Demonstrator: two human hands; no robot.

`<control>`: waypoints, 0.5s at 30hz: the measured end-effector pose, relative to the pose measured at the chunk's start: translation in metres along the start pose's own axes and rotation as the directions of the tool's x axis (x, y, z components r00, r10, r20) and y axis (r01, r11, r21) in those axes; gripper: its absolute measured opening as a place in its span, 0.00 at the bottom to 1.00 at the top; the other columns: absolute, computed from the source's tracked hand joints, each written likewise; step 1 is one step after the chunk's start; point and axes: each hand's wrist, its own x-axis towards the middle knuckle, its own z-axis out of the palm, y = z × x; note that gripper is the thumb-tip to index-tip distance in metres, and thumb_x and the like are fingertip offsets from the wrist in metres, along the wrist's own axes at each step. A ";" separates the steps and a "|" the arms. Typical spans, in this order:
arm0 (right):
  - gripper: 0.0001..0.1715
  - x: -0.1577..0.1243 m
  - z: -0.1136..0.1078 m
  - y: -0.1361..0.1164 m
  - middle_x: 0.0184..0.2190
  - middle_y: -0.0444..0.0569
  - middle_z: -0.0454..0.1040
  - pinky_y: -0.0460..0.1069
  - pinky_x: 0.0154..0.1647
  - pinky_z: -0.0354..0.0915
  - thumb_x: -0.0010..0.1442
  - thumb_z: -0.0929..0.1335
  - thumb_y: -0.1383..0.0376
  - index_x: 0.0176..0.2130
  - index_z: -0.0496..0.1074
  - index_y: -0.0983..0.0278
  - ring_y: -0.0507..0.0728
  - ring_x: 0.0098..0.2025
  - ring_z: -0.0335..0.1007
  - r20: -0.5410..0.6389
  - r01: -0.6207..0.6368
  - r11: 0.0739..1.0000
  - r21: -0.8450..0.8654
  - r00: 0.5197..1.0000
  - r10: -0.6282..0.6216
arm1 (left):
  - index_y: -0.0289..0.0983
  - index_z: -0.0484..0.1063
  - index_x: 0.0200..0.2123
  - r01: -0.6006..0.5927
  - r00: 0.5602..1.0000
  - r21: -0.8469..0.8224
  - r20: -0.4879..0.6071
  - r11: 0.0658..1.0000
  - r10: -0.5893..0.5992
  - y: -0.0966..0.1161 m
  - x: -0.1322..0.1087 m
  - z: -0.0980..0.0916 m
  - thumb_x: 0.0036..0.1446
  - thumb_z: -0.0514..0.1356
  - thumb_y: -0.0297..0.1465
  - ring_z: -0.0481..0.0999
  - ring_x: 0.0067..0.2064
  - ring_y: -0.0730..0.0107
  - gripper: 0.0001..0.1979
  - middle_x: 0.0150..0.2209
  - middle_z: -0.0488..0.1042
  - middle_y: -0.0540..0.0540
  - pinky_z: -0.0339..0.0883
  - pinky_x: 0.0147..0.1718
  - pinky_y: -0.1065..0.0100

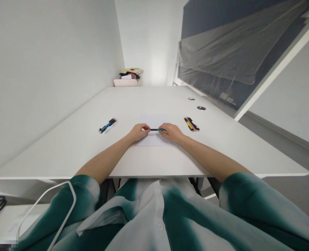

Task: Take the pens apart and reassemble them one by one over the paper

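A slim pen (154, 129), black with a green part toward the right, lies level between my hands. My left hand (139, 132) pinches its black end, and my right hand (170, 132) has its fingers closed around the green end. Both hands rest over a white sheet of paper (154, 141) on the white table. To the left lies a group of pens (108, 126), blue, black and clear. On the right is another group of pens (191, 124), with yellow, pinkish and black barrels.
The white table (149, 99) runs to the far wall. Behind its far edge stands a pale box (125, 82) with piled items. Two round metal table inserts (201, 108) sit at the right. A plastic-covered dark panel (222, 52) leans along the right; a white cable (72, 198) hangs lower left.
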 end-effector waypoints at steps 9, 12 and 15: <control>0.16 0.002 -0.002 -0.005 0.44 0.54 0.76 0.48 0.44 0.60 0.69 0.60 0.65 0.49 0.74 0.64 0.57 0.46 0.70 0.079 -0.002 0.999 -0.048 0.997 0.006 | 0.35 0.77 0.36 -0.023 0.999 0.059 -0.034 0.998 0.025 0.008 -0.003 -0.002 0.53 0.59 0.32 0.77 0.38 0.63 0.09 0.35 0.80 0.45 0.69 0.43 0.63; 0.17 0.002 -0.002 -0.005 0.44 0.55 0.76 0.49 0.45 0.60 0.69 0.60 0.65 0.49 0.74 0.65 0.57 0.47 0.70 0.091 0.003 0.999 -0.047 0.996 0.002 | 0.35 0.77 0.35 -0.030 0.999 0.059 -0.029 0.998 0.032 0.009 -0.004 -0.002 0.53 0.59 0.32 0.77 0.38 0.63 0.09 0.35 0.80 0.45 0.69 0.43 0.63; 0.17 0.002 -0.001 -0.005 0.45 0.55 0.76 0.49 0.46 0.61 0.70 0.60 0.65 0.50 0.74 0.66 0.58 0.47 0.70 0.096 0.010 0.998 -0.057 0.995 -0.004 | 0.35 0.77 0.35 -0.037 0.999 0.062 -0.024 0.997 0.039 0.008 -0.004 -0.001 0.53 0.59 0.31 0.77 0.38 0.63 0.09 0.34 0.80 0.45 0.69 0.44 0.62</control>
